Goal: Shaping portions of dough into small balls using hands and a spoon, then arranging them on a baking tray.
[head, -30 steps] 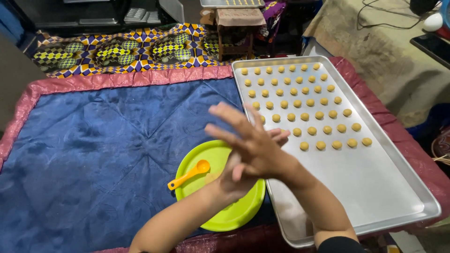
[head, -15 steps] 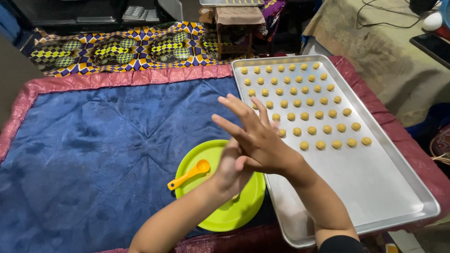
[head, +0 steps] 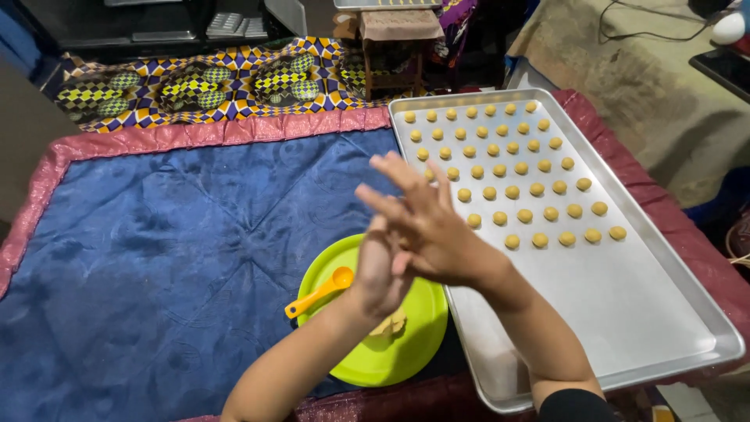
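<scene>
A dough piece, hidden, is presumably pressed between the flat palms of the left hand (head: 380, 270) and right hand (head: 434, 230), fingers splayed, above the plate (head: 414, 344); it could be dropped if pressure slackens.

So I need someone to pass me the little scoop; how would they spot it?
Find the blue quilted cloth with the pink border, then the lime green plate at its near edge, beside the metal baking tray. On the plate's left rim lies the orange plastic spoon, the only orange thing and the only utensil there.
</scene>
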